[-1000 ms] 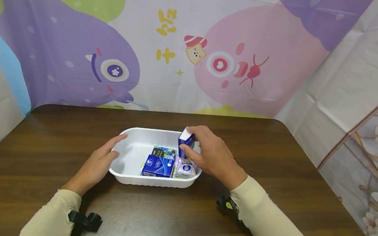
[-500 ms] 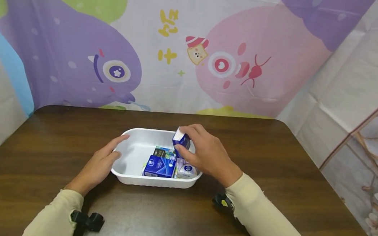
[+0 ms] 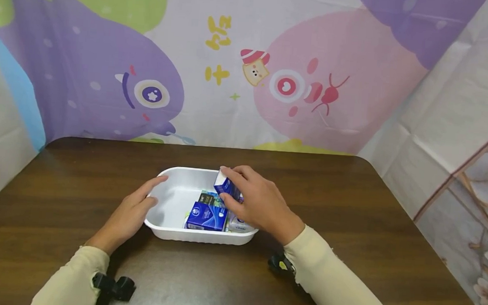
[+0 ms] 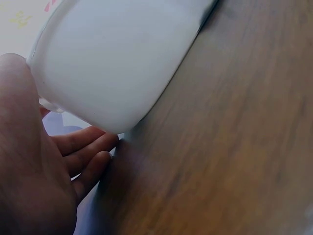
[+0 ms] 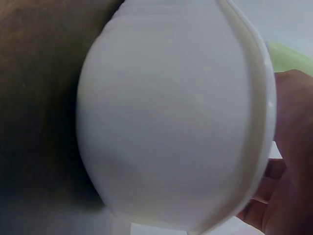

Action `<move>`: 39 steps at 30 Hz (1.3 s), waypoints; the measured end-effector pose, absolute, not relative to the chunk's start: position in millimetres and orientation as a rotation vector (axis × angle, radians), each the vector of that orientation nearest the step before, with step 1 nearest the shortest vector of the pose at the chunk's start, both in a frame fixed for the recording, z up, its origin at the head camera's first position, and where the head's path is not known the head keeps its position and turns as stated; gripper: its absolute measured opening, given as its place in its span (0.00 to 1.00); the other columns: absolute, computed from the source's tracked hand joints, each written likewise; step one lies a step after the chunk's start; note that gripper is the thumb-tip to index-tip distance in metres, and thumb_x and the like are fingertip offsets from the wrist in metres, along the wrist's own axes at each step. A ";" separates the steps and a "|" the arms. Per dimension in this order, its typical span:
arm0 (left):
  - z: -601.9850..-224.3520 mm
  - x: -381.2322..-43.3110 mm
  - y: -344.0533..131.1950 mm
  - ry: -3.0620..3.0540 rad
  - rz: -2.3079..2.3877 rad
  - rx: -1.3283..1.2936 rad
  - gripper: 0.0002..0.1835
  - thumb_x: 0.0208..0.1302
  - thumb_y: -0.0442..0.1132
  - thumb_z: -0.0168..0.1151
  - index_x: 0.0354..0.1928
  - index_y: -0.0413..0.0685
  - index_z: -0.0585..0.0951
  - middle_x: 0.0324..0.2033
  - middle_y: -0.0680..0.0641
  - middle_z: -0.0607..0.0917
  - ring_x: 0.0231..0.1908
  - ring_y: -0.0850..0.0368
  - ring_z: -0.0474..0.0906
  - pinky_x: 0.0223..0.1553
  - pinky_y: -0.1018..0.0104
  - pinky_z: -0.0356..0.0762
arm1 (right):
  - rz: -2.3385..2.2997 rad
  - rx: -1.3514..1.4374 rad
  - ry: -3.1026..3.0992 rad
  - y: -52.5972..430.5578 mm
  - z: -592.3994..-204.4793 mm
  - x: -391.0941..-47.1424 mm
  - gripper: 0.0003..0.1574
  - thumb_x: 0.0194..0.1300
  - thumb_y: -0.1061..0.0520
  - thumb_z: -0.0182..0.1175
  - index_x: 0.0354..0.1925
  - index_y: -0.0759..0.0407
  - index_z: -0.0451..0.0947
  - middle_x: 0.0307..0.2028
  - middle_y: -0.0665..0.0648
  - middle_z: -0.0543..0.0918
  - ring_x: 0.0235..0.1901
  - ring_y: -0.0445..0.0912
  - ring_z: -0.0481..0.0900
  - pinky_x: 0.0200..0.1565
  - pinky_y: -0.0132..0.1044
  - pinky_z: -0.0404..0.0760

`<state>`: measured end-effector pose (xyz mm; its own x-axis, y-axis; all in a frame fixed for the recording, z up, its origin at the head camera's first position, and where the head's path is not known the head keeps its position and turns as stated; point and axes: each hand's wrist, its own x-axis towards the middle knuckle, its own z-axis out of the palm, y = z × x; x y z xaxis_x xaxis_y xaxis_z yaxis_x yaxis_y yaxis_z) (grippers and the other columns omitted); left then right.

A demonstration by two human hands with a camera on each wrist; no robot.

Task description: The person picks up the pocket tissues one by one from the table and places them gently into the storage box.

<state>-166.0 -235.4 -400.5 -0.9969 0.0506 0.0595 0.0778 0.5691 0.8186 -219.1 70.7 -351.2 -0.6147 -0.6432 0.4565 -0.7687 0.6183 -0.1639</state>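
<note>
In the head view my right hand (image 3: pixel 262 202) pinches a blue tissue pack (image 3: pixel 224 185) with a white end between thumb and fingers. The pack is tilted above the right half of a white plastic basin (image 3: pixel 168 232). My left hand (image 3: pixel 127 213) holds the basin's left end, thumb over the rim. In the left wrist view that hand's other fingers (image 4: pixel 88 152) lie by the outer wall. Inside the basin lie another blue tissue pack (image 3: pixel 206 217), a dark green patterned pack (image 3: pixel 206 198) and a pale purple pack (image 3: pixel 238 224), partly hidden by my right hand.
The basin stands on a dark brown wooden table (image 3: pixel 194 280). A cartoon-printed cloth (image 3: pixel 229 123) hangs behind the table's far edge, with pale cloth (image 3: pixel 434 127) at the right side. Black wrist cameras (image 3: pixel 114 287) sit at both sleeves.
My right hand has moved left with the blue tissue pack, which now tilts more and covers part of the green pack. My left hand has stayed at the basin's left end.
</note>
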 end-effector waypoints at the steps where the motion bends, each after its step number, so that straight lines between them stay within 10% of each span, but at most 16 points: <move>1: -400.4 -165.6 -235.3 -2.756 -1.440 -0.109 0.29 0.75 0.36 0.42 0.77 0.58 0.62 0.76 0.40 0.58 0.73 0.36 0.53 0.67 0.30 0.51 | 0.501 1.137 -2.500 69.9 -351.9 -218.8 0.39 0.68 0.42 0.63 0.73 0.48 0.67 0.59 0.54 0.77 0.53 0.44 0.80 0.49 0.37 0.82; 15: -399.4 -166.6 -234.0 -2.753 -1.437 -0.127 0.29 0.75 0.36 0.42 0.77 0.56 0.61 0.75 0.38 0.58 0.73 0.35 0.53 0.67 0.30 0.52 | 0.487 1.228 -2.540 63.8 -361.0 -220.2 0.37 0.70 0.44 0.61 0.71 0.56 0.66 0.66 0.56 0.75 0.66 0.49 0.71 0.67 0.42 0.67; 39: -401.2 -167.6 -232.7 -2.789 -1.457 -0.114 0.29 0.76 0.37 0.41 0.78 0.58 0.59 0.77 0.38 0.55 0.73 0.33 0.50 0.65 0.27 0.51 | 0.503 1.123 -2.507 81.2 -365.6 -227.4 0.20 0.69 0.48 0.60 0.55 0.53 0.81 0.63 0.58 0.76 0.62 0.51 0.74 0.63 0.48 0.72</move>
